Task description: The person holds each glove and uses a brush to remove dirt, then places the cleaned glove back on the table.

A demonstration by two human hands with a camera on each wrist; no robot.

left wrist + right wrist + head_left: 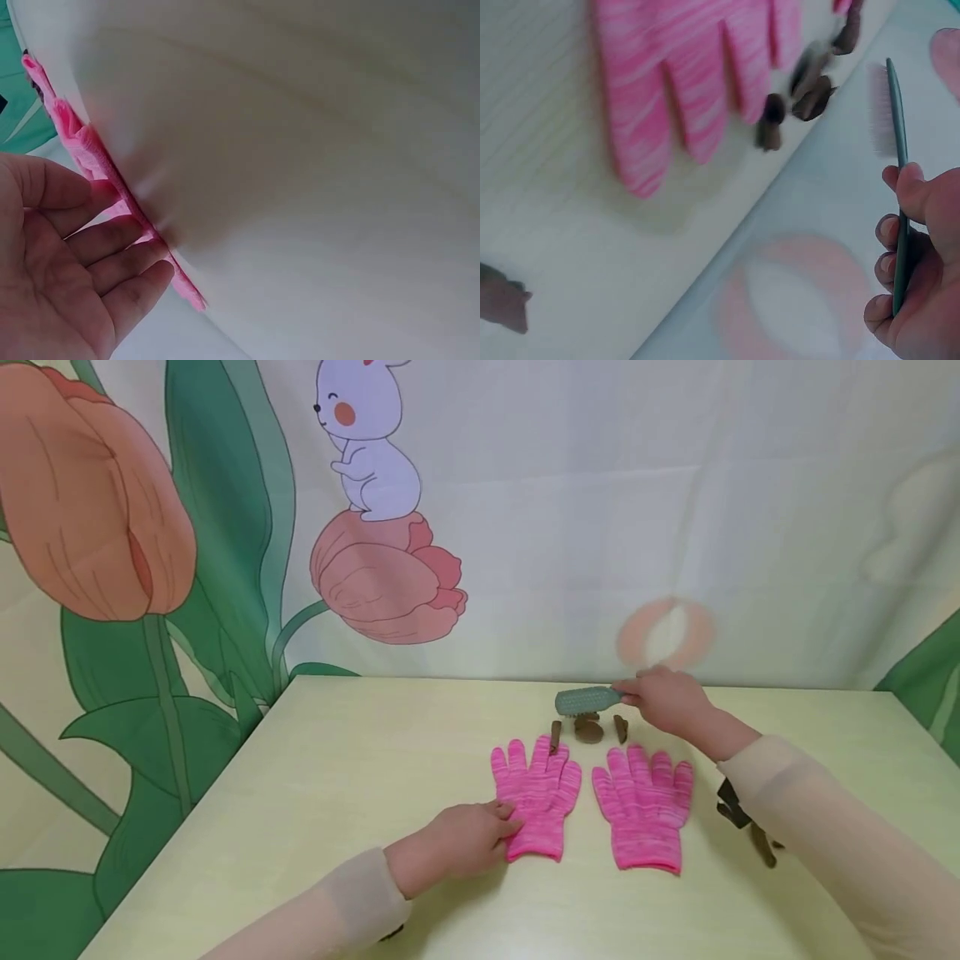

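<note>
My right hand (667, 700) grips the handle of a green hairbrush (587, 700) near the table's back edge. In the right wrist view the fingers curl round the handle, and the brush's bristles (881, 112) face the table side. Several small brown pieces (588, 732) lie below the brush head. Two pink knitted gloves lie flat side by side: a left one (536, 793) and a right one (647, 810). Relaxed fingers of my left hand (468, 839) rest on the left glove's outer edge, and the left wrist view shows the fingertips at the glove (97, 154).
One brown piece (555, 737) overlaps a fingertip of the left glove. More dark pieces (761, 843) lie under my right forearm, partly hidden by the sleeve (817, 810). Behind the pale yellow table (337, 760) hangs a printed curtain (540, 527) with tulips and a rabbit.
</note>
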